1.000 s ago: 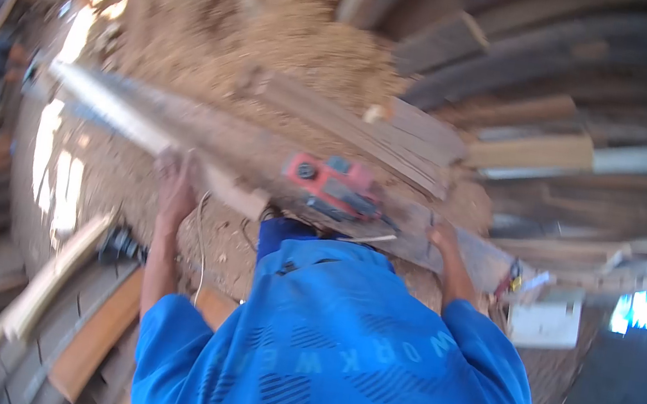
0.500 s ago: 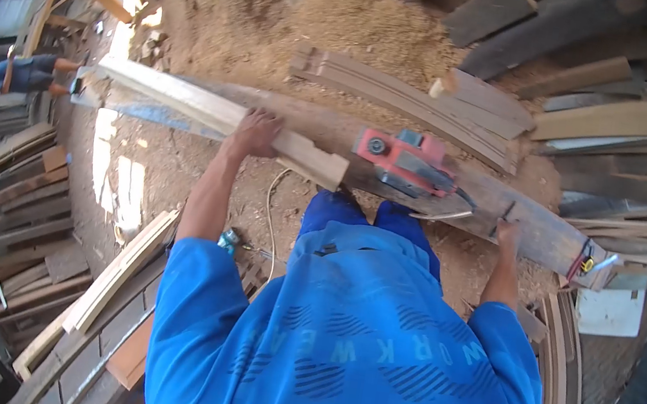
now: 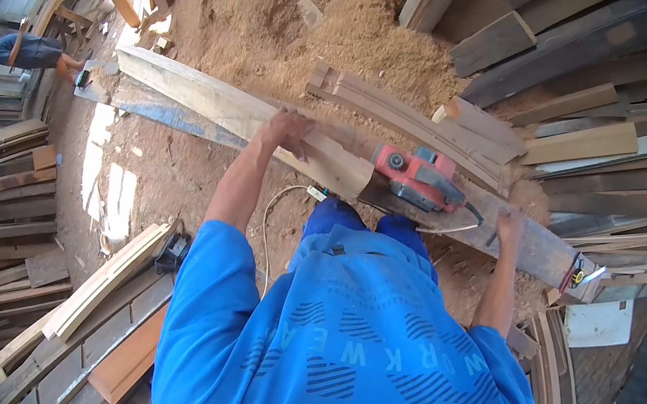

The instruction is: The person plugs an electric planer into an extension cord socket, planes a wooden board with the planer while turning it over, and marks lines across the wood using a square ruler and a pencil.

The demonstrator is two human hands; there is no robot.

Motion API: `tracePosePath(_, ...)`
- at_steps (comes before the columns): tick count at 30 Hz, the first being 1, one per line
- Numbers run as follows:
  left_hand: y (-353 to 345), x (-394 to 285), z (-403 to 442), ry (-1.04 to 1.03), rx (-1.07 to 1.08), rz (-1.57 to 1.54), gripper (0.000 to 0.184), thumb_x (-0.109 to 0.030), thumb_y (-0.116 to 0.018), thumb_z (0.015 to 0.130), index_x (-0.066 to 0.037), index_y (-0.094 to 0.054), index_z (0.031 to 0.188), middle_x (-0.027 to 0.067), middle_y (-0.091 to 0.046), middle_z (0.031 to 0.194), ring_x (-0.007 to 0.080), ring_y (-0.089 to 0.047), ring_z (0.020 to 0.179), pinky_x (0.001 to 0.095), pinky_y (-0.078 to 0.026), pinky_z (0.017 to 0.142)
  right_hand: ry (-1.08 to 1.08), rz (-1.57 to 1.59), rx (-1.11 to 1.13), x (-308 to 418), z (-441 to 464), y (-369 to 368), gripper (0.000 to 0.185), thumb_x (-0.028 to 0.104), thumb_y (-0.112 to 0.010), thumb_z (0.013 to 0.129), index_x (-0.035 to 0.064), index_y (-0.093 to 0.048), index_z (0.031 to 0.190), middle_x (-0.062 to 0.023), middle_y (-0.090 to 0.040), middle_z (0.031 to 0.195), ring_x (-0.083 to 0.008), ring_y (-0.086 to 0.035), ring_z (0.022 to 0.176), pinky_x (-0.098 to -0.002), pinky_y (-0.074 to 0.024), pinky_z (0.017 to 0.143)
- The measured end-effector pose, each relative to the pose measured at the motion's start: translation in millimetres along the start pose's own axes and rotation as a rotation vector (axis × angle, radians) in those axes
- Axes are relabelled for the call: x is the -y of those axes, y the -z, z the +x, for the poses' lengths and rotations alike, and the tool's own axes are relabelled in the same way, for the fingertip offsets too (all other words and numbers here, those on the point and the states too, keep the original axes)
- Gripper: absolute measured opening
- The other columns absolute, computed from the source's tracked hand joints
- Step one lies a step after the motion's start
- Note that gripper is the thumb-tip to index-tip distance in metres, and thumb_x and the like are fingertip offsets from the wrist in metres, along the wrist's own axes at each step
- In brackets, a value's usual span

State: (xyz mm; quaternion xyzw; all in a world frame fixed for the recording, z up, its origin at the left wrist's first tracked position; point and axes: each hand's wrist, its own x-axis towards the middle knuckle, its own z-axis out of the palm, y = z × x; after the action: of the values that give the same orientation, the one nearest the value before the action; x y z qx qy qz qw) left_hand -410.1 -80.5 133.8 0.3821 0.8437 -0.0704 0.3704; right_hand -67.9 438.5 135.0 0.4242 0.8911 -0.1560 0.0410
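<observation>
My left hand (image 3: pixel 290 131) is closed over the top of a long pale wooden beam (image 3: pixel 205 100), near its notched right end. The beam lies along a worn plank (image 3: pixel 529 241). Just right of the beam's end, a red and grey electric hand planer (image 3: pixel 423 180) rests on that plank, its cord trailing to the right. My right hand (image 3: pixel 510 226), beyond the planer, is closed on a thin dark stick-like object (image 3: pixel 492 238), too small to name. This hand is over the plank's near edge; I cannot tell whether it touches the wood.
Sawdust (image 3: pixel 340 27) covers the ground ahead, with moulded boards (image 3: pixel 409 123) beside the plank. Lumber stacks (image 3: pixel 587 148) stand at right, more (image 3: pixel 8 207) at left. A cable (image 3: pixel 268 215) loops near my legs. Two people are at far left, one in dark clothing (image 3: pixel 26 50).
The view has shifted slightly. My left hand remains on the beam, which has moved a little away from me. The thin object in my right hand now points down-left instead of up.
</observation>
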Motion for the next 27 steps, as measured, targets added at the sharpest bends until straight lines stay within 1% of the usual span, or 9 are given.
tracePosePath(2,-2.4,2.5,4.7,0.015,0.036,-0.009,0.094,-0.049,-0.093,0.062,-0.014,-0.052,0.139,0.0129,-0.06,0.138,0.0375,-0.047,0.138,0.0634,-0.027,0.118,0.0,-0.027,0.02,12.4,4.8,-2.1,0.041,0.03,-0.064,0.09,0.0027,-0.068,0.121,-0.0274,-0.067,0.122,-0.045,-0.064,0.114,-0.0483,-0.0504,0.097)
tracePosePath(3,-5.6,4.7,4.8,0.006,0.0,-0.01,0.094,-0.049,-0.093,0.062,-0.014,-0.052,0.139,0.0131,-0.06,0.138,0.0376,-0.047,0.138,0.0631,-0.026,0.119,0.002,-0.042,0.031,16.5,7.1,-3.9,0.04,0.03,-0.064,0.09,0.0045,-0.069,0.12,-0.0262,-0.068,0.122,-0.0444,-0.065,0.113,-0.048,-0.0508,0.096)
tracePosePath(5,-11.5,5.9,1.6,-0.013,-0.067,-0.013,0.094,-0.049,-0.092,0.062,-0.015,-0.052,0.14,0.0134,-0.06,0.139,0.0376,-0.047,0.138,0.0625,-0.025,0.12,0.073,-0.015,0.014,14.3,12.2,-14.8,0.038,0.031,-0.064,0.09,0.0048,-0.07,0.117,-0.0251,-0.069,0.118,-0.0434,-0.066,0.11,-0.0483,-0.0513,0.095)
tracePosePath(9,-6.1,1.8,-4.9,-0.001,-0.036,-0.021,0.096,-0.048,-0.093,0.061,-0.016,-0.052,0.142,0.013,-0.059,0.141,0.0378,-0.046,0.139,0.0609,-0.026,0.119,0.09,0.036,0.082,38.1,4.3,-10.7,0.036,0.034,-0.065,0.092,0.0044,-0.072,0.11,-0.0231,-0.072,0.109,-0.0404,-0.069,0.107,-0.0466,-0.0526,0.092)
tracePosePath(12,-3.4,1.7,-6.8,0.005,-0.013,-0.049,0.097,-0.047,-0.093,0.061,-0.016,-0.052,0.142,0.0128,-0.059,0.141,0.0373,-0.047,0.139,0.0596,-0.027,0.119,0.134,0.106,0.126,56.1,-9.3,-2.6,0.032,0.033,-0.067,0.091,0.006,-0.074,0.107,-0.0212,-0.075,0.1,-0.0382,-0.071,0.101,-0.0456,-0.0538,0.089)
tracePosePath(15,-2.5,1.1,-8.1,0.008,-0.017,-0.049,0.097,-0.047,-0.093,0.061,-0.016,-0.052,0.143,0.0128,-0.059,0.142,0.0368,-0.047,0.139,0.0589,-0.028,0.118,0.26,0.181,0.127,35.5,5.8,-31.5,0.031,0.031,-0.068,0.091,0.0032,-0.073,0.104,-0.0215,-0.074,0.097,-0.037,-0.072,0.098,-0.0442,-0.0543,0.087)
tracePosePath(21,-4.2,-0.6,-8.3,0.033,-0.026,-0.032,0.097,-0.048,-0.093,0.061,-0.015,-0.052,0.143,0.0123,-0.059,0.142,0.0364,-0.047,0.139,0.059,-0.029,0.118,0.286,0.196,0.154,56.1,-5.4,-27.8,0.032,0.03,-0.067,0.093,0.0,-0.071,0.104,-0.021,-0.074,0.096,-0.0353,-0.072,0.095,-0.0434,-0.0538,0.086)
tracePosePath(24,-5.1,-2.1,-8.3,0.045,-0.032,-0.029,0.096,-0.048,-0.093,0.062,-0.015,-0.052,0.142,0.0123,-0.059,0.141,0.0365,-0.048,0.139,0.059,-0.028,0.119,0.241,0.26,0.216,86.5,-17.8,-10.3,0.033,0.031,-0.067,0.094,-0.0004,-0.071,0.105,-0.0204,-0.074,0.095,-0.0327,-0.072,0.093,-0.0418,-0.0537,0.086)
tracePosePath(27,-2.2,-4.0,-10.6,0.051,-0.024,-0.027,0.094,-0.048,-0.093,0.062,-0.016,-0.053,0.141,0.0128,-0.059,0.141,0.037,-0.047,0.139,0.0587,-0.027,0.119,0.26,0.346,0.33,109.8,-23.8,2.4,0.038,0.032,-0.069,0.094,-0.0009,-0.068,0.113,-0.0197,-0.073,0.1,-0.0296,-0.07,0.094,-0.0411,-0.0538,0.086)
